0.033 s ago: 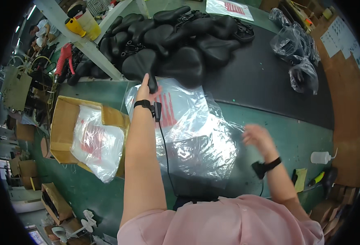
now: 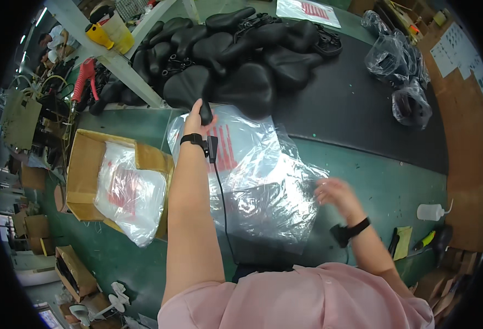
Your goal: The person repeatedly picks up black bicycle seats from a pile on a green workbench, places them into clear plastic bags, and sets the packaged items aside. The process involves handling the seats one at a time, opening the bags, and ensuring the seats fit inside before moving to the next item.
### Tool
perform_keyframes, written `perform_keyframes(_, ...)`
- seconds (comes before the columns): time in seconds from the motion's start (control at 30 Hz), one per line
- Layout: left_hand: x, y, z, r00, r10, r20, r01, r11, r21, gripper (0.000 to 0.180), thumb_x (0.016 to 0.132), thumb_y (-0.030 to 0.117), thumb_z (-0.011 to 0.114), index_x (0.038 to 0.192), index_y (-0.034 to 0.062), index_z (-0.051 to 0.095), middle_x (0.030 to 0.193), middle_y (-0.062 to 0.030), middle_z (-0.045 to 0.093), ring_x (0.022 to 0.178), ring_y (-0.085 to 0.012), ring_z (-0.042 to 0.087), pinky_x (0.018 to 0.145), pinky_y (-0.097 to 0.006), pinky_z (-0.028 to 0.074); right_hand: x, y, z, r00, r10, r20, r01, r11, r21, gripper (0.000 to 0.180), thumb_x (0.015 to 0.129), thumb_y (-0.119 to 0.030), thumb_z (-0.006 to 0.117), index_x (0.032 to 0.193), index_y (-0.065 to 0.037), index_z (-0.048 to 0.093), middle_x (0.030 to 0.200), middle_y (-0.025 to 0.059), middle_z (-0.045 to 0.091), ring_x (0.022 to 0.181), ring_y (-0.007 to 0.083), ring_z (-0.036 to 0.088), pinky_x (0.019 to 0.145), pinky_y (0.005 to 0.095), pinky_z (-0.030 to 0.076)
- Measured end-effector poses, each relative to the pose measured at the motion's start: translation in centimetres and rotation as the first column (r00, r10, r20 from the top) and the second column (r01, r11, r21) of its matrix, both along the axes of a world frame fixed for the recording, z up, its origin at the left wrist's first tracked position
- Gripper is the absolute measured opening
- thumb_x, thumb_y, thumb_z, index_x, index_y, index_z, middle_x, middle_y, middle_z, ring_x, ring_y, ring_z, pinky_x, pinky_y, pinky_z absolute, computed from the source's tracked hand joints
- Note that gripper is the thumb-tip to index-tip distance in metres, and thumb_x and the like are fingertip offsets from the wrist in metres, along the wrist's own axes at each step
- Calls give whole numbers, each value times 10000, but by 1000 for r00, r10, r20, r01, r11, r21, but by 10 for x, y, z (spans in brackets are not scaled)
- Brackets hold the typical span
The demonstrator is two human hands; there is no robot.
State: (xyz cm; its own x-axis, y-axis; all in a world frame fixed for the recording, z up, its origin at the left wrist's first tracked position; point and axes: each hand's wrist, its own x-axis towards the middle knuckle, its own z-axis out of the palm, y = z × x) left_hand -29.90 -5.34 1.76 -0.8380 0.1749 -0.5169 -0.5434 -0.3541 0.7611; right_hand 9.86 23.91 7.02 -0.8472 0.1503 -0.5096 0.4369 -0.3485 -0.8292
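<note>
My left hand (image 2: 194, 122) reaches forward and closes round the narrow nose of a black bicycle saddle (image 2: 188, 88) at the front of a heap. Below it, clear plastic bags with red print (image 2: 252, 181) lie spread and overlapping on the green bench. My right hand (image 2: 337, 194) hovers by the right edge of these bags, its fingers blurred by motion; whether it touches the plastic cannot be made out. Both wrists wear black straps with small devices.
More black saddles (image 2: 247, 88) are piled on a black mat (image 2: 356, 104). Left stands an open cardboard box (image 2: 82, 181) holding plastic bags. Plastic-wrapped items (image 2: 389, 60) sit far right, with a white squeeze bottle (image 2: 430, 211) nearer. A white post (image 2: 134, 82) rises left of the heap.
My right hand has moved left and slightly nearer to me, toward the bags. My left hand stays at the saddle's nose. The wrapped items at far right have shifted slightly.
</note>
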Motion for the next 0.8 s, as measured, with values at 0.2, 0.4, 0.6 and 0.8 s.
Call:
perform_keyframes(0.2,131,19,54,957,-121,-264,150,985,91,307,954,321,557,1038,27,590,924,-72,651,755,-141,614,657,-265,511,11,-90,-38,974,225,-18,-213,890,-403,431,953,-299,561,1243,19,552,1090,121,648,910,167,653,765,296,544)
perform_keyframes(0.4,344,36,115,833,-519,-193,539,840,69,665,845,535,610,1147,-51,518,907,-131,643,680,-185,637,506,-267,498,-16,-94,-27,843,253,-474,-532,526,-664,944,808,-615,632,1446,1,310,1405,188,436,1113,202,577,850,367,523)
perform_keyframes(0.6,389,68,92,336,-890,-309,692,456,-559,509,892,403,603,1184,-6,521,863,-163,649,759,-282,634,658,-364,495,73,-48,24,949,-76,-306,-90,865,-494,838,761,-413,712,1383,18,352,1247,191,551,1101,320,589,965,430,472)
perform_keyframes(0.8,342,23,-34,410,-905,-113,-100,79,-992,643,855,355,633,1405,114,405,1479,-191,328,1365,-426,252,1093,-613,185,133,47,5,979,-192,-71,173,586,791,703,662,-177,783,1236,20,429,1137,172,577,1025,333,592,882,400,489)
